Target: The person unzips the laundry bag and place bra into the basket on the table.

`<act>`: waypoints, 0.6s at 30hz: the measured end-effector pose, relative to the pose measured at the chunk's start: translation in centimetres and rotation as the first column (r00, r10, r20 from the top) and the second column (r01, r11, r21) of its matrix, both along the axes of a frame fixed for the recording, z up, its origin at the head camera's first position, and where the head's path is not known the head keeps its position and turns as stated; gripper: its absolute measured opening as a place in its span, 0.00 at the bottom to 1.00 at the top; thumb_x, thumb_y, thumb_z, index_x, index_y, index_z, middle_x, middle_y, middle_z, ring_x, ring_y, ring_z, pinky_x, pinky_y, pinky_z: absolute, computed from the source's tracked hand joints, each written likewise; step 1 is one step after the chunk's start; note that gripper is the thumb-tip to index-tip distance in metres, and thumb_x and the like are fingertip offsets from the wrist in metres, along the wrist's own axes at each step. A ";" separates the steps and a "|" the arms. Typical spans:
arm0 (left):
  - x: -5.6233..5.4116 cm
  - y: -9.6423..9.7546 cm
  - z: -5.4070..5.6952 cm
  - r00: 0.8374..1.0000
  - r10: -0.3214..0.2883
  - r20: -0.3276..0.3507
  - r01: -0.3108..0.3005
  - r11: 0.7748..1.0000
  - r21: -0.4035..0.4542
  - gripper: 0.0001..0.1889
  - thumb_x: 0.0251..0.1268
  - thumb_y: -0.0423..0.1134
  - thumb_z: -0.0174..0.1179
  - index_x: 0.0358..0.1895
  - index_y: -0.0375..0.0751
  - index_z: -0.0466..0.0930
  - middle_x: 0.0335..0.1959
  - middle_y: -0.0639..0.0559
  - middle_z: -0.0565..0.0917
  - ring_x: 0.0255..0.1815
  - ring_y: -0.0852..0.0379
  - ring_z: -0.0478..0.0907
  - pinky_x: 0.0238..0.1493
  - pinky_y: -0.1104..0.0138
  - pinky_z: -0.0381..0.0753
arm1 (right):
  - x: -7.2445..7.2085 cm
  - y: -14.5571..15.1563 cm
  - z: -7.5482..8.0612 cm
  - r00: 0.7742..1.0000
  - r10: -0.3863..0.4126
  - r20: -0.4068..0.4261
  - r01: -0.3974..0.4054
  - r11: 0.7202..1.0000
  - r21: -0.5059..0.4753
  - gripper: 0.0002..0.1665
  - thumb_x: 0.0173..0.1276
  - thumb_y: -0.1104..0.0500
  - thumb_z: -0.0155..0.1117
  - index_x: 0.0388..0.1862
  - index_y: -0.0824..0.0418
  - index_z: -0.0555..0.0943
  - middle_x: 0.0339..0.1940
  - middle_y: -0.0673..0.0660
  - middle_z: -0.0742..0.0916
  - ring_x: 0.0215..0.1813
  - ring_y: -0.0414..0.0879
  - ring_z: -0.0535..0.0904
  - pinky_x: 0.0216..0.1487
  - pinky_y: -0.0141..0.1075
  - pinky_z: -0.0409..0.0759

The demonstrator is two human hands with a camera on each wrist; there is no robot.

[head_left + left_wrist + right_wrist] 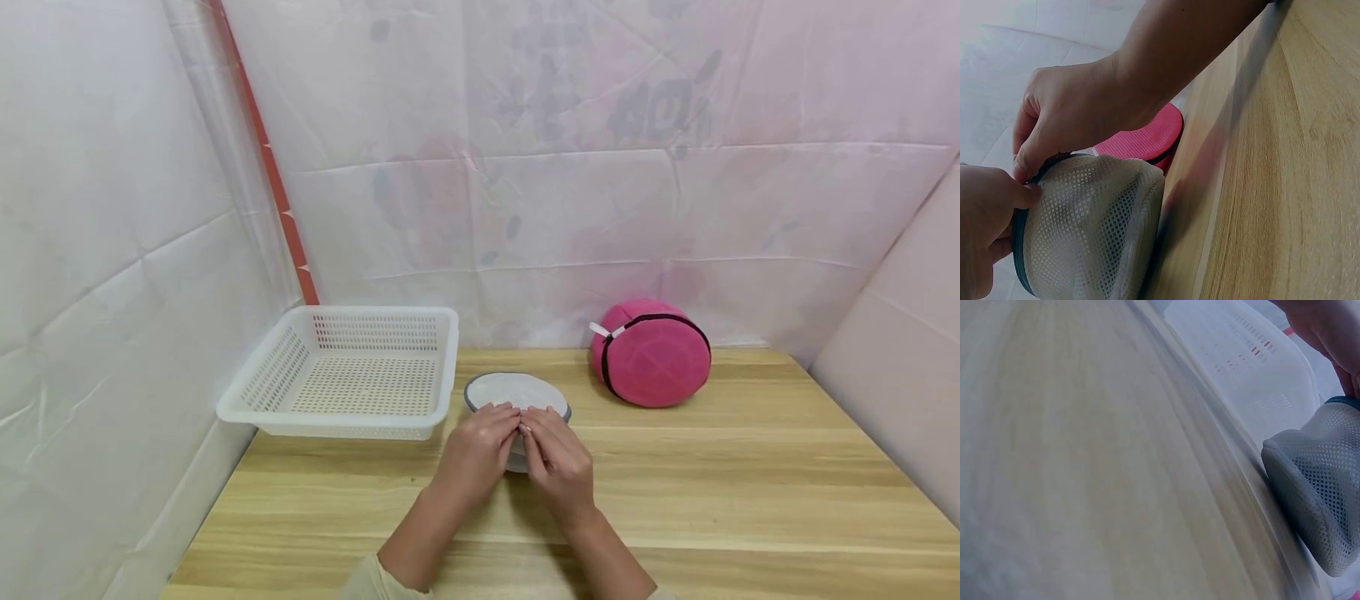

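Observation:
A round white mesh laundry bag [517, 388] with a grey-blue zipper edge stands on the table in front of me. My left hand [474, 446] pinches its near rim with thumb and fingers. Right beside it, my right hand [558, 458] pinches the same rim, the fingertips of both hands meeting. The left wrist view shows the bag's mesh side [1085, 225] upright, with both thumbs at the zipper edge [1020, 250]. In the right wrist view the lower part of the mesh bag [1329, 481] rests on the tabletop. Whatever lies between the fingertips is hidden.
A white perforated plastic basket [442, 367] stands at the back left, close to the mesh bag. At the back right sits a pink round zippered bag [660, 362] with a black zipper and white pull. Pale sheets [570, 208] hang around the wooden table [750, 500].

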State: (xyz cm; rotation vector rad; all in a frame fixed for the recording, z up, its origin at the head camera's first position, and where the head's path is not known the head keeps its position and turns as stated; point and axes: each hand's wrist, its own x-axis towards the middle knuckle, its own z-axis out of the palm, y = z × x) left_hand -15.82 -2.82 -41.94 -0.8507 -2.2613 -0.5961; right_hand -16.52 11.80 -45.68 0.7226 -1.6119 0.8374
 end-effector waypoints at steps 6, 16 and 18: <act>-0.2 -0.2 -0.2 1.000 -0.010 -0.011 0.010 1.000 0.018 0.10 0.57 0.32 0.69 0.43 0.38 0.88 0.44 0.48 0.89 0.51 0.53 0.86 0.59 0.62 0.81 | -0.1 0.2 -0.2 1.000 -0.023 -0.007 0.023 1.000 0.014 0.10 0.69 0.63 0.63 0.35 0.70 0.87 0.35 0.64 0.89 0.39 0.56 0.86 0.63 0.41 0.79; -0.4 -0.5 -0.1 0.999 -0.029 0.019 0.028 0.998 0.055 0.06 0.56 0.30 0.69 0.38 0.38 0.89 0.43 0.48 0.89 0.50 0.53 0.86 0.58 0.61 0.82 | -0.4 0.7 -0.5 0.999 -0.031 0.020 0.031 0.999 -0.017 0.10 0.68 0.63 0.65 0.34 0.71 0.87 0.34 0.64 0.89 0.38 0.56 0.86 0.64 0.38 0.78; -0.4 -0.6 -0.1 0.999 -0.035 0.022 0.034 0.998 0.058 0.06 0.56 0.29 0.69 0.38 0.38 0.89 0.43 0.48 0.89 0.49 0.52 0.86 0.58 0.60 0.82 | -0.4 0.8 -0.4 0.999 -0.036 0.025 0.036 0.999 -0.024 0.09 0.67 0.64 0.65 0.35 0.71 0.87 0.34 0.64 0.89 0.38 0.56 0.86 0.64 0.37 0.78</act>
